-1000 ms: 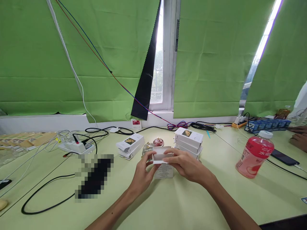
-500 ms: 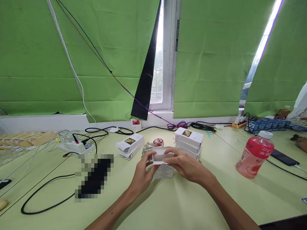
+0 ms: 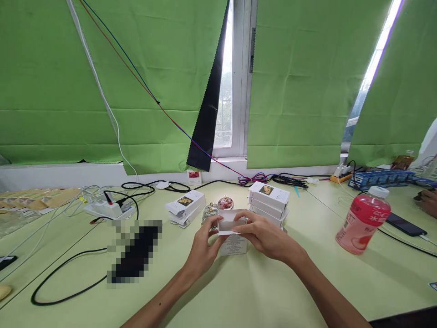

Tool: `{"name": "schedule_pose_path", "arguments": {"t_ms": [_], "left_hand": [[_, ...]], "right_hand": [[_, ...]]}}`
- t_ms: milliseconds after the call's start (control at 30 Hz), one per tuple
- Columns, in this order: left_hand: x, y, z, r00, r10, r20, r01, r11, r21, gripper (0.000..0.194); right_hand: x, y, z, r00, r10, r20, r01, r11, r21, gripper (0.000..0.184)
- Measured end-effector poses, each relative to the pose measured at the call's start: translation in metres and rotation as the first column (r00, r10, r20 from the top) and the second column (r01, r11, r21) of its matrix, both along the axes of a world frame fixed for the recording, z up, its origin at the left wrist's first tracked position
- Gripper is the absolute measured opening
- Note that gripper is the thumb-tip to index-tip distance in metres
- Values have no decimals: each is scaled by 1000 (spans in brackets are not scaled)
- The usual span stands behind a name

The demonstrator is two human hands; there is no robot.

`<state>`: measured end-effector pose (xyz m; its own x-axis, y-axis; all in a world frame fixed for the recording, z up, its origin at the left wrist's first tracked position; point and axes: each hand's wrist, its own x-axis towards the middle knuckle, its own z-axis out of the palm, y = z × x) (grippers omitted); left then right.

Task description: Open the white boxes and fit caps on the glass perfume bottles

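A small white carton (image 3: 233, 243) stands upright on the pale green table (image 3: 239, 291), its top flaps open. My left hand (image 3: 204, 249) grips its left side with fingers curled at the top edge. My right hand (image 3: 268, 237) holds the right side, fingers pinching the open flap. Just behind the carton stand a clear glass bottle (image 3: 210, 213) and a round pink bottle (image 3: 225, 202).
White boxes lie stacked at left (image 3: 186, 206) and right (image 3: 269, 200) of the bottles. A pink drink bottle (image 3: 362, 221) stands at right, a phone (image 3: 406, 224) beyond it. A power strip (image 3: 105, 208) and black cables (image 3: 61, 278) cross the left side. Another person's hand (image 3: 428, 200) shows at far right.
My hands and the carton have barely moved. The other person's hand at far right has drawn back toward the frame edge.
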<state>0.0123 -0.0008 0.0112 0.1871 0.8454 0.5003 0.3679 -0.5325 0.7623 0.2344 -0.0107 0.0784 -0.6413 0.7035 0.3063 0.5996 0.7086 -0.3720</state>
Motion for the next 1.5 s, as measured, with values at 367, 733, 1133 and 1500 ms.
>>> {"name": "schedule_pose_path", "arguments": {"t_ms": [367, 733, 1133, 1500], "left_hand": [[1, -2, 1, 1000, 1, -10, -1, 1000, -4, 31], [2, -2, -1, 999, 12, -46, -7, 996, 94, 37], [0, -3, 1, 999, 20, -35, -17, 996, 91, 29], [2, -3, 4, 998, 38, -43, -33, 993, 117, 14]], "right_hand": [[0, 1, -4, 1000, 1, -7, -1, 1000, 21, 32], [-2, 5, -11, 997, 35, -61, -31, 997, 75, 29], [8, 5, -3, 962, 20, -273, -24, 1000, -11, 23], [7, 10, -7, 950, 17, -312, -21, 1000, -8, 18]]}}
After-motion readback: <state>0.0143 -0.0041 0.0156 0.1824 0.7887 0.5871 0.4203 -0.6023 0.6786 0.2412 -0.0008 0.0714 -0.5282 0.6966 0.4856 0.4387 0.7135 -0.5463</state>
